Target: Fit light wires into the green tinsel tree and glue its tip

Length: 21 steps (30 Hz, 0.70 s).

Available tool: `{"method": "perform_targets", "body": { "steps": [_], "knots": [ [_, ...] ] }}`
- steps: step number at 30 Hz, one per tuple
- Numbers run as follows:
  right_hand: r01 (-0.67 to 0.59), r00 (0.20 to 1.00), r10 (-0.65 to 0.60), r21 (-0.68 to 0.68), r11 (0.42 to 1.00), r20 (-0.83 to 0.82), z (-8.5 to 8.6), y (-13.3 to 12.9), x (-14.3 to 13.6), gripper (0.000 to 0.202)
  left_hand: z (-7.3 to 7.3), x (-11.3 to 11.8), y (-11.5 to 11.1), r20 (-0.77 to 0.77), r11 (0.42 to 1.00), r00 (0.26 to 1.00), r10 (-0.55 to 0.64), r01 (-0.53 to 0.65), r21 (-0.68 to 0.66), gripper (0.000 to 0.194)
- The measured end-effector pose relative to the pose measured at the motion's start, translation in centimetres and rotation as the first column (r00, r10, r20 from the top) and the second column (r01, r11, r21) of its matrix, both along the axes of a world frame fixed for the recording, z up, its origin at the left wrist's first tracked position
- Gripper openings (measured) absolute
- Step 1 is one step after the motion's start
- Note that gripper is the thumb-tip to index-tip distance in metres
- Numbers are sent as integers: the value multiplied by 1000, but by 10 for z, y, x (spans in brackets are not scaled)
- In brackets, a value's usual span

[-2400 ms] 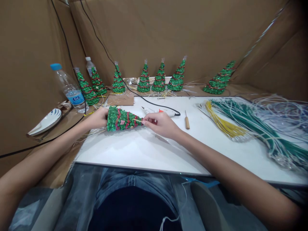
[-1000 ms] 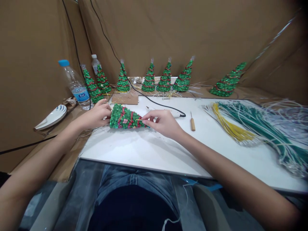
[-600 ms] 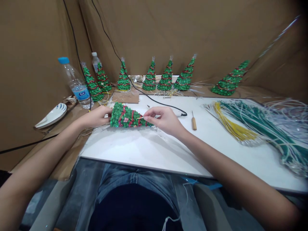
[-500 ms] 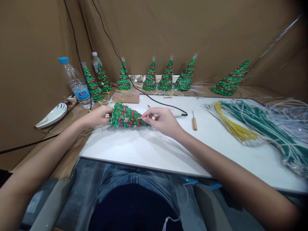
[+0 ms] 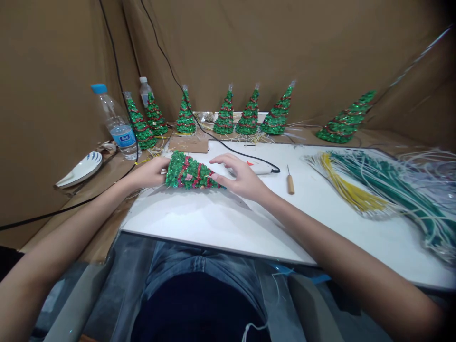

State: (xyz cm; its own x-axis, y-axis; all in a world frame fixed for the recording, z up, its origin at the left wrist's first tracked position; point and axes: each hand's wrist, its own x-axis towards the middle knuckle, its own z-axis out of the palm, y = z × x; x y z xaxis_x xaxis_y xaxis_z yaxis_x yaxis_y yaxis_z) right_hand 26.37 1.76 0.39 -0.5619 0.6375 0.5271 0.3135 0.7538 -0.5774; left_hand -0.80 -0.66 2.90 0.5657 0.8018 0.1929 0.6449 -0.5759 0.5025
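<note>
A small green tinsel Christmas tree (image 5: 190, 173) with red garland and a pink ornament lies on its side over the white board, tip toward the right. My left hand (image 5: 152, 172) grips it at the wide base, some fingers hidden inside or behind it. My right hand (image 5: 242, 176) is at the narrow end with thumb and fingers apart, the thumb close to the tinsel. A tiny pale sliver (image 5: 208, 176) shows on the tree near that thumb. Behind my right hand lies a white corded tool (image 5: 263, 167), partly covered. A wooden-handled awl (image 5: 291, 184) rests to the right.
Several finished-looking trees (image 5: 223, 116) stand along the back, one leaning tree (image 5: 344, 121) farther right. Bundles of yellow strands (image 5: 351, 187) and green strands (image 5: 392, 183) cover the right side. A water bottle (image 5: 123, 135) and a white dish (image 5: 81, 168) sit left. A black cable (image 5: 213, 138) crosses the work area.
My right thumb and fingers were pinched together on a thin pale piece at the tree; now they have spread apart. The tree stays in my left hand, and the view has shifted slightly.
</note>
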Motion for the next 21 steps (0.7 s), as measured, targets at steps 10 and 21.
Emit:
{"method": "perform_targets", "body": {
  "steps": [10, 21],
  "knots": [
    [-126, 987, 83, -331, 935, -140, -19, -4, -11, 35, -6, 0, 4, 77, 997, 997, 29, -23, -72, 43],
    [-36, 991, -8, -322, 946, -132, -11, -16, -15, 27, -6, -1, 3, 97, 994, 995, 20, -9, -112, 48]
  ]
}}
